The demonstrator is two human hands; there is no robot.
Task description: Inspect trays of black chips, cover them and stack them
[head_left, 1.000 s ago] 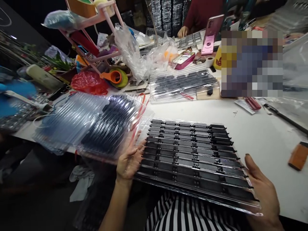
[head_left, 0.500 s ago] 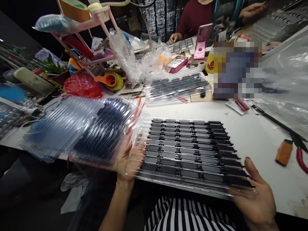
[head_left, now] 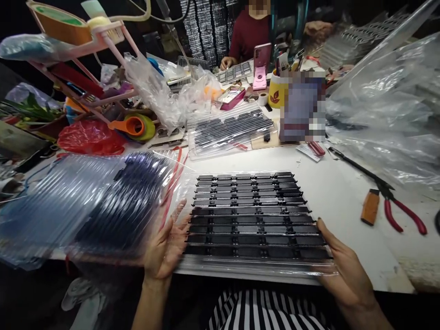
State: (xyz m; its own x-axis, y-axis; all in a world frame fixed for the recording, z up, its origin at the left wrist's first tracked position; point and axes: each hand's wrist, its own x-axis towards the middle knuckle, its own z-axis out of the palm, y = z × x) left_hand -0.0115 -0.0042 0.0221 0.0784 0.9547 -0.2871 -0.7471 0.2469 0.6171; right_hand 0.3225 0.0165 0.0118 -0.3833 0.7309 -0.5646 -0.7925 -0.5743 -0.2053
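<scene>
Between my two hands is a clear plastic tray (head_left: 254,266), which holds rows of black comb-edged pieces (head_left: 247,229), much like electronic chips. My left hand (head_left: 165,250) grips the tray's left edge, its fingers showing through the clear plastic. At the near right corner, my right hand (head_left: 350,275) has its thumb on the rim and its other fingers mostly hidden underneath. To the left lies a stack of similar clear trays (head_left: 62,197), partly filled with dark rows (head_left: 117,211). Whether the held tray touches the table is hard to tell.
Another filled tray (head_left: 230,130) lies farther back on the white table (head_left: 330,201). Red-handled pliers (head_left: 387,195) and an orange-brown block (head_left: 370,207) are at right, below a large clear plastic bag (head_left: 385,110). A co-worker in a dark red top (head_left: 252,32) sits opposite.
The view has swung right, so the surroundings sit farther left. The tray looks more level in the picture, and both hands still hold it.
</scene>
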